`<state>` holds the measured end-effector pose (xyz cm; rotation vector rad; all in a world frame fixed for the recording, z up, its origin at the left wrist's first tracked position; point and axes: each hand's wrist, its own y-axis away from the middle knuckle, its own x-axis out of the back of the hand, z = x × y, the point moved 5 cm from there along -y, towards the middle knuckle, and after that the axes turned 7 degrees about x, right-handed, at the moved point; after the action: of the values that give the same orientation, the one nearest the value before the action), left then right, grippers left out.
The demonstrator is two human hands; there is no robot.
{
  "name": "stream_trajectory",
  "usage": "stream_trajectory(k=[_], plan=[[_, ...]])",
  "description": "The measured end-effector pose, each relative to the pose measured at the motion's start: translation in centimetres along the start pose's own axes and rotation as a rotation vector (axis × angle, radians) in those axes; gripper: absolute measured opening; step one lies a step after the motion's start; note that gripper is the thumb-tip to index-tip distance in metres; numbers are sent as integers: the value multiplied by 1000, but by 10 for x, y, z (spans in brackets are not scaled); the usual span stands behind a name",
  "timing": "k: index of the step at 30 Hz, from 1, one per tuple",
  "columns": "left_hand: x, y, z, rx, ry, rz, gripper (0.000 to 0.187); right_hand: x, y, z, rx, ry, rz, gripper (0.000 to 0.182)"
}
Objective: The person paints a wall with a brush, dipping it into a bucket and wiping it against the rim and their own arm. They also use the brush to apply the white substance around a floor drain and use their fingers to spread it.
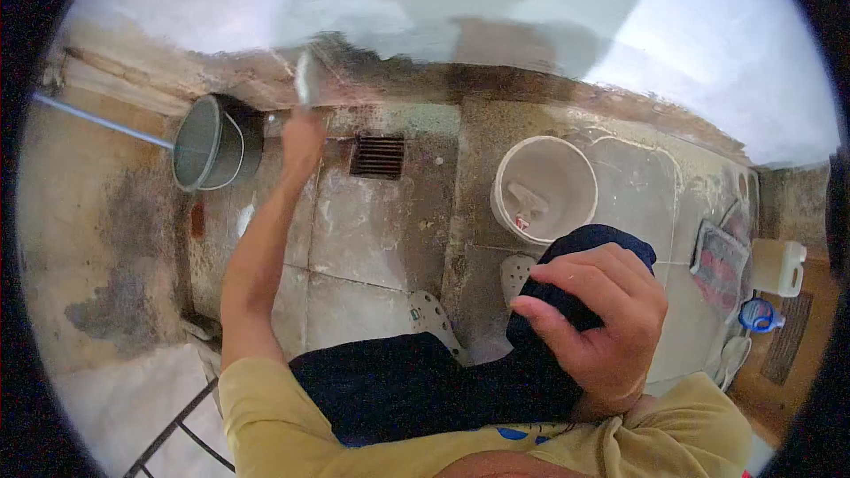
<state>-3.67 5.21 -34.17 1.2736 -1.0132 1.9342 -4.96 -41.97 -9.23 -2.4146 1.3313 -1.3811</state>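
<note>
My left hand (304,137) reaches forward to the base of the wall. It is closed on a white hand tool (307,80), blurred by motion, whose kind I cannot make out. The tool is close to the stained lower strip of the wall (354,80); whether it touches cannot be told. Just right of that hand, a dark drain grate (378,158) is set in the floor. Over my dark-trousered knee is my right hand (611,310), loosely curved with thumb and fingers apart and holding nothing visible.
A grey bucket (202,143) with a wire handle stands left. A white bucket (546,186) holds a pale item with a red mark. At right are a dirty cloth-like piece (719,261), a yellowish jug (779,267) and a blue-topped container (759,315).
</note>
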Motion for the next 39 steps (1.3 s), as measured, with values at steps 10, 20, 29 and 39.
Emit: stream_trajectory(k=[10,20,29,39], plan=[[-44,54,132,-180,16,-314,21,-11,3,-6,62,27,9,19],[-84,7,310,-499,206,-324,23,-2,4,-10,-3,77,-49,22],[-34,46,249,-534,442,-405,20,-2,-2,0,47,-3,-100,30],[34,92,358,-998,192,-786,15,-29,20,-21,348,100,-481,23]])
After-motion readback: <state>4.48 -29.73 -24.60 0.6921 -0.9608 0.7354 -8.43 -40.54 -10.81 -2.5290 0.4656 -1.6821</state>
